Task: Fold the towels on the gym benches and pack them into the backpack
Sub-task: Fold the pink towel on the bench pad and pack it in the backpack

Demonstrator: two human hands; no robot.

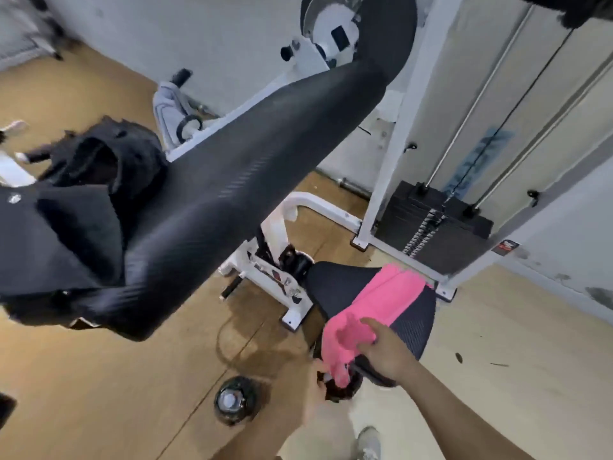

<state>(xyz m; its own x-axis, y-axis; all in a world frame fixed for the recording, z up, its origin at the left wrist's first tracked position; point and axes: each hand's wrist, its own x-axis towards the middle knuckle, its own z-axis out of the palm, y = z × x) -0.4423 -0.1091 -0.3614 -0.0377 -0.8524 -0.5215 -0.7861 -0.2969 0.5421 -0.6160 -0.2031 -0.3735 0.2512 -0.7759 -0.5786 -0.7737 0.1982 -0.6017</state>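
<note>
1. Now the right hand (386,355) grips the pink towel (374,303) at its near end. The thumb lies on top of the cloth and the other fingers are hidden beneath it.
2. Away from the grip, the towel runs up and across the small black seat pad (335,287), draped over it. Just below the grip, a short pink tail hangs off the pad's near edge.
3. The left hand (316,380) sits just beside the grip, under that hanging tail. It is blurred and partly covered, so I cannot tell whether its fingers hold any cloth.
4. The black backpack (109,164) is well apart from the grip, far to the left and higher up. It rests on the long black bench pad (238,167), which slants across the view.
5. The backpack's mouth gapes open. The inside is dark, and what it holds cannot be made out.
6. A flat dark cloth (66,234) lies touching the backpack on its nearer side. I cannot tell whether it is a flap of the bag or a separate towel.
7. Beyond the grip, past the seat pad, a weight stack (431,224) stands inside a white frame (394,144).
8. Left of the grip and lower, a round dark object (232,400) sits on the wooden floor (99,393).
9. Directly below the grip, near the bottom edge, a grey shoe (368,443) shows.
</note>
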